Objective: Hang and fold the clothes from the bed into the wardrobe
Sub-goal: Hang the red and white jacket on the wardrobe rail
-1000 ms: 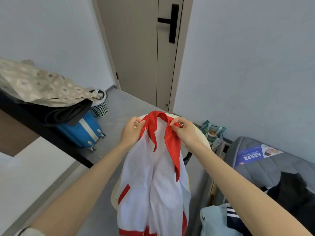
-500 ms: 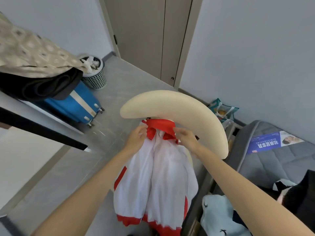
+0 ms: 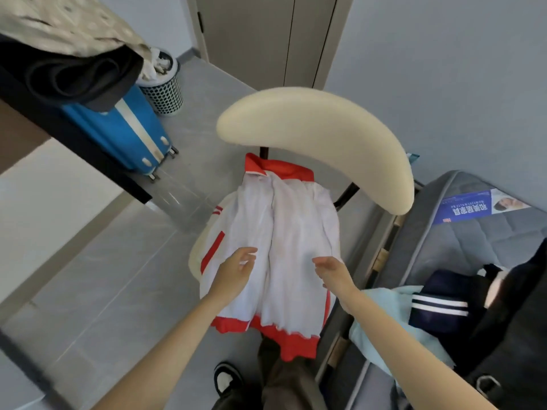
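A: Where's the jacket?

B: The white jacket (image 3: 284,232), with a red collar and hem, lies spread on the seat of a cream chair (image 3: 319,134). The collar points toward the curved backrest and the hem droops over the front edge.

A: And the hands?

B: Both are above it, holding nothing. The left hand (image 3: 235,272) is over the jacket's left half with relaxed, slightly spread fingers. The right hand (image 3: 333,273) is at the right edge, fingers loose. I cannot tell whether either one touches the cloth.

A: Any writing?

B: One piece — a blue label (image 3: 470,207) on the grey mattress (image 3: 479,235) at right. It has white characters that are upside down from here and too blurred to read.

A: What else is on the bed?

B: A pale blue garment (image 3: 393,306) and a navy garment (image 3: 441,303) with white stripes, bunched together just beside the chair.
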{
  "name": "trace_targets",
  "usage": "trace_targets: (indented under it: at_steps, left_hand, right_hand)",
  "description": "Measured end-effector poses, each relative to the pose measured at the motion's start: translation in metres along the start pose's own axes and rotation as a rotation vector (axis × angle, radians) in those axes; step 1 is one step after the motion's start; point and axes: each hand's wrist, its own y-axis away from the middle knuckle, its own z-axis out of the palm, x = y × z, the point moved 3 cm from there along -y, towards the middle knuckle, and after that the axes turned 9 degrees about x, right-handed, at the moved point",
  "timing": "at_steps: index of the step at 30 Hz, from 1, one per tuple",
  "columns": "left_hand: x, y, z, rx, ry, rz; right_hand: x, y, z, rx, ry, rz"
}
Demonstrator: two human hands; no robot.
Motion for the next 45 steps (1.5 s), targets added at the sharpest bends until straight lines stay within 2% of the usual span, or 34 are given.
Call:
trace_targets:
  at_steps: [6,12,19,23,28,30,32,36,41,45]
  left_hand:
    - [-0.071,0.034,0.038,-0.012,0.006,0.03]
    - [-0.103,0.035,0.079,0.004,0.011,0.181]
    - [-0.113,0.032,0.108,0.182,-0.03,0.467]
    - [-0.126,0.038,0.122,0.277,-0.112,0.485]
    - [-0.124,0.076,0.135,0.321,-0.165,0.548]
    - [-0.119,0.093,0.141,0.318,-0.193,0.561]
    - [-0.113,0.108,0.147,0.305,-0.216,0.574]
    - [-0.102,0.129,0.156,0.271,-0.265,0.58]
    - [-0.096,0.145,0.166,0.249,-0.288,0.555]
    - [-0.101,0.151,0.177,0.229,-0.318,0.538]
  right_hand:
    - [0.088,0.003,0.025,0.089,0.026,0.051]
    - [0.133,-0.029,0.048,0.167,-0.046,0.098]
    - [0.153,-0.057,0.049,0.119,0.036,-0.172]
    - [0.163,-0.063,0.047,0.143,-0.007,-0.327]
    - [0.194,-0.075,0.034,0.257,-0.185,-0.235]
    - [0.209,-0.074,0.031,0.192,-0.162,-0.149]
    - [0.224,-0.07,0.03,0.039,-0.141,-0.071]
    - [0.235,-0.057,0.024,-0.136,-0.079,-0.086]
    - [0.236,-0.04,0.013,-0.184,-0.053,-0.185]
    - [0.237,-0.038,0.017,-0.192,-0.073,-0.152]
